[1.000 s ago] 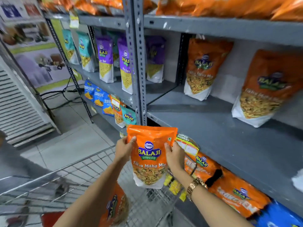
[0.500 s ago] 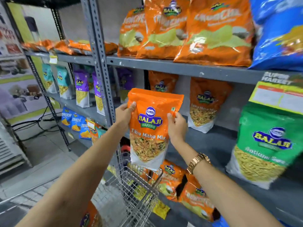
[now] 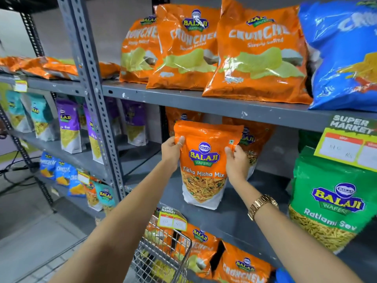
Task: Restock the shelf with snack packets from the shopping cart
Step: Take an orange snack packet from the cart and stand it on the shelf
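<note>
**Setting the packet upright on the middle shelf**

Both hands are gripping one orange packet (image 3: pixel 204 164) by its upper edges: left hand (image 3: pixel 172 152) is pinching the top-left corner, thumb in front; right hand (image 3: pixel 237 164) is closing on the right edge. The packet is hanging upright over the grey shelf (image 3: pixel 234 219), its base apparently just above or touching the board; I cannot tell which. Two like packets (image 3: pixel 252 144) are standing behind it.

Judgement: the base gusset is needing flat contact before release. Keeping the label forward, square to the shelf edge, clear of the green bag (image 3: pixel 330 203). Releasing one hand first should show any lean. The cart (image 3: pixel 163 254) is standing below.
</note>
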`<control>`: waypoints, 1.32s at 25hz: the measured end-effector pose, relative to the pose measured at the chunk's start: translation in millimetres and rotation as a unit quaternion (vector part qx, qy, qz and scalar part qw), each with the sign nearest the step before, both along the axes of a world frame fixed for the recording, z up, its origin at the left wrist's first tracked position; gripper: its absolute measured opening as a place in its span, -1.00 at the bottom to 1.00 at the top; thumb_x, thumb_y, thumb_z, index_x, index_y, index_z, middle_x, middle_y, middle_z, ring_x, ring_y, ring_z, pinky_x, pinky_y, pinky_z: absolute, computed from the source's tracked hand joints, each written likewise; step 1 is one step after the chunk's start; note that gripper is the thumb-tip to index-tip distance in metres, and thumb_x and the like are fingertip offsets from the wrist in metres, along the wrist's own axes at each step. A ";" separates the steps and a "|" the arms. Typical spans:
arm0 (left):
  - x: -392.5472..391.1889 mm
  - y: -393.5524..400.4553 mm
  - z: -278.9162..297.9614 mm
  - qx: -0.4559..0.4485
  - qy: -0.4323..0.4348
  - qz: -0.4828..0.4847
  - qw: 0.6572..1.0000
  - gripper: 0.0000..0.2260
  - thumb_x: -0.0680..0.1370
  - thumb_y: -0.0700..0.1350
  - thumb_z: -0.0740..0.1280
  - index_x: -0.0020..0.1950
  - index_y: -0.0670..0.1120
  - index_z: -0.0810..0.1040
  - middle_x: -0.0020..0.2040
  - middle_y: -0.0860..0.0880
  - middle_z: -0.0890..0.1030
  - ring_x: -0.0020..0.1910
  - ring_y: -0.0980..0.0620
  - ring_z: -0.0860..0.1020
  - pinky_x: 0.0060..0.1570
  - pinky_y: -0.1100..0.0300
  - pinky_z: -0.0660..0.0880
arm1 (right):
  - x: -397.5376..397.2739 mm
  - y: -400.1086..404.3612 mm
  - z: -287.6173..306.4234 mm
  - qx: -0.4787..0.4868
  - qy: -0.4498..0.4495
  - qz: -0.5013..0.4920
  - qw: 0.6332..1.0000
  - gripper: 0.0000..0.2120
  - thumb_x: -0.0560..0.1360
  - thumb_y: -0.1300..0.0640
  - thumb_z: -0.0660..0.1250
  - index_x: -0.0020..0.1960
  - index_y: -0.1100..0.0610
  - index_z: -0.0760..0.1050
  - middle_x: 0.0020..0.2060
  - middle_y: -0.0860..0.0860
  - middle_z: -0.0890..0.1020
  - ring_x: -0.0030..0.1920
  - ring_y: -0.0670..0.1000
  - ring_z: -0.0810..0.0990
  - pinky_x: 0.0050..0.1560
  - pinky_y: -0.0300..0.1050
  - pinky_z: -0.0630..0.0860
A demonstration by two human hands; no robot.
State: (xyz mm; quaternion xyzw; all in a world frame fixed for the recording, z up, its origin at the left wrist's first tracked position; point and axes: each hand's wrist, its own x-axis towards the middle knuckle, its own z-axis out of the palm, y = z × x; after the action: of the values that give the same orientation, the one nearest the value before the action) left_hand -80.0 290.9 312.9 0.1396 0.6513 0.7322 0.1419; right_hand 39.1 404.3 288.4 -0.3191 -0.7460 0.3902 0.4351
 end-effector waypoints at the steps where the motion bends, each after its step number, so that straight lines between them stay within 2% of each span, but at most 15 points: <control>1: -3.9 4.5 -4.7 0.003 -0.002 -0.004 1.000 -0.70 0.57 -0.05 0.20 0.24 -0.18 0.46 0.21 -0.18 0.58 -0.03 -0.02 0.56 0.00 0.05 0.51 | -2.5 2.7 -2.9 -0.001 -0.004 -0.002 1.000 -0.80 0.56 0.07 0.16 -0.19 0.14 0.35 -0.23 0.08 0.54 -0.22 0.05 0.51 -0.33 -0.21 0.31; 4: -12.8 13.6 -17.3 0.008 -0.011 -0.015 1.000 -0.72 0.57 -0.05 0.21 0.21 -0.17 0.47 0.14 -0.13 0.60 -0.02 -0.01 0.56 -0.03 0.08 0.50 | -7.0 9.7 -15.5 0.003 -0.008 -0.012 1.000 -0.79 0.55 0.07 0.17 -0.21 0.15 0.34 -0.25 0.07 0.53 -0.23 0.06 0.50 -0.37 -0.24 0.29; 7: -21.6 17.3 -19.6 -0.003 -0.003 -0.029 1.000 -0.82 0.56 -0.04 0.23 0.08 -0.11 0.48 0.05 -0.08 0.59 -0.03 -0.02 0.57 -0.05 0.09 0.52 | -6.5 14.2 -21.9 0.001 0.006 -0.017 1.000 -0.77 0.54 0.02 0.19 -0.22 0.13 0.36 -0.28 0.09 0.57 -0.25 0.11 0.57 -0.30 -0.16 0.41; 9: -28.1 15.3 -19.6 -0.031 0.021 -0.032 0.999 -0.81 0.54 -0.05 0.27 0.06 -0.14 0.49 0.09 -0.13 0.61 0.01 -0.08 0.59 0.04 0.03 0.55 | -5.2 12.0 -23.6 -0.017 0.017 -0.026 0.999 -0.82 0.52 0.00 0.22 -0.07 0.12 0.42 -0.15 0.13 0.64 -0.14 0.12 0.62 -0.20 -0.11 0.51; 11: -33.2 7.6 -22.2 -0.052 0.044 -0.024 0.997 -0.78 0.52 -0.09 0.31 0.09 -0.20 0.53 0.06 -0.17 0.62 0.04 -0.11 0.59 0.12 -0.02 0.54 | -3.6 3.8 -23.9 -0.017 0.023 -0.055 0.998 -0.74 0.51 0.01 0.24 0.13 0.12 0.39 0.04 0.13 0.62 0.00 0.12 0.61 -0.10 -0.08 0.52; 13: -35.9 -7.1 -27.9 -0.060 0.058 -0.007 0.996 -0.83 0.51 -0.11 0.34 0.04 -0.17 0.56 -0.06 -0.13 0.60 -0.02 -0.05 0.56 0.07 0.03 0.53 | -1.5 -6.9 -24.8 0.033 0.019 -0.108 0.993 -0.74 0.50 0.07 0.26 0.15 0.13 0.37 0.09 0.14 0.58 0.05 0.13 0.57 -0.05 -0.05 0.51; 15: -36.9 -29.7 -35.3 -0.066 0.057 0.010 0.996 -0.93 0.50 -0.11 0.35 -0.13 -0.10 0.57 -0.19 -0.08 0.59 -0.12 0.00 0.55 -0.07 0.12 0.51 | 1.1 -18.8 -27.7 0.075 0.014 -0.142 0.987 -0.79 0.48 0.15 0.27 0.10 0.15 0.40 0.10 0.15 0.56 0.10 0.15 0.53 0.08 0.04 0.46; 16: -37.3 -42.1 -40.1 -0.068 0.051 0.017 0.996 -0.91 0.50 -0.11 0.35 -0.20 -0.07 0.56 -0.25 -0.05 0.58 -0.20 0.03 0.55 -0.12 0.15 0.50 | 1.8 -24.5 -30.4 0.086 0.012 -0.136 0.987 -0.81 0.48 0.18 0.27 0.08 0.16 0.41 0.11 0.16 0.54 0.12 0.16 0.50 0.13 0.10 0.45; 20: -31.6 -103.8 -63.5 -0.073 0.013 0.062 0.995 -0.80 0.50 -0.14 0.34 -0.34 -0.04 0.51 -0.36 -0.04 0.54 -0.48 0.19 0.55 -0.32 0.25 0.44 | -3.5 -52.9 -47.7 0.138 0.013 -0.036 0.990 -0.86 0.42 0.27 0.27 -0.02 0.19 0.44 -0.02 0.20 0.58 0.01 0.23 0.53 0.00 0.12 0.45; 23: -22.7 -158.4 -87.7 -0.100 -0.007 0.104 0.989 -0.79 0.50 -0.15 0.35 -0.34 -0.05 0.50 -0.43 0.00 0.55 -0.52 0.18 0.53 -0.37 0.27 0.42 | -12.8 -85.3 -59.7 0.154 0.009 0.024 0.988 -0.91 0.40 0.32 0.28 -0.09 0.24 0.47 -0.12 0.23 0.59 -0.08 0.26 0.54 -0.07 0.09 0.45; 25: -16.9 -201.3 -109.4 -0.137 -0.018 0.139 0.981 -0.78 0.48 -0.15 0.37 -0.37 -0.04 0.52 -0.58 0.10 0.54 -0.54 0.16 0.50 -0.44 0.29 0.42 | -21.5 -110.2 -74.2 0.143 0.005 0.085 0.986 -0.92 0.40 0.34 0.27 -0.11 0.25 0.48 -0.13 0.21 0.60 -0.10 0.23 0.55 -0.08 0.08 0.46; 27: -8.7 -244.1 -132.9 -0.180 -0.020 0.158 0.971 -0.75 0.48 -0.14 0.38 -0.41 -0.04 0.52 -0.66 0.12 0.52 -0.59 0.22 0.47 -0.52 0.34 0.38 | -31.4 -135.3 -93.1 0.118 -0.013 0.144 0.982 -0.91 0.40 0.35 0.27 -0.13 0.22 0.50 -0.13 0.18 0.60 -0.09 0.22 0.56 -0.05 0.09 0.48; 29: 1.1 -284.2 -153.5 -0.208 -0.039 0.175 0.961 -0.73 0.49 -0.15 0.37 -0.42 -0.05 0.50 -0.66 0.11 0.52 -0.66 0.27 0.44 -0.58 0.40 0.34 | -41.1 -162.2 -111.2 0.085 -0.035 0.195 0.977 -0.90 0.40 0.35 0.26 -0.14 0.22 0.52 -0.13 0.18 0.59 -0.09 0.20 0.57 -0.05 0.07 0.49; 33: 22.9 -346.8 -182.7 -0.254 -0.089 0.207 0.941 -0.79 0.50 -0.21 0.34 -0.35 -0.08 0.49 -0.45 -0.01 0.52 -0.64 0.25 0.47 -0.63 0.46 0.30 | -53.9 -211.6 -139.7 0.064 -0.078 0.270 0.957 -0.88 0.40 0.35 0.25 -0.16 0.22 0.54 -0.14 0.18 0.61 -0.15 0.19 0.57 -0.14 0.04 0.50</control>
State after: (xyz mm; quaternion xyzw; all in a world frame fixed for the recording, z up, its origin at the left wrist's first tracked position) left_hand -57.1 -56.0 130.2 -0.1050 0.8149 0.5651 0.0750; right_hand -14.8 192.8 148.7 -0.1066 -0.8596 0.4186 0.2730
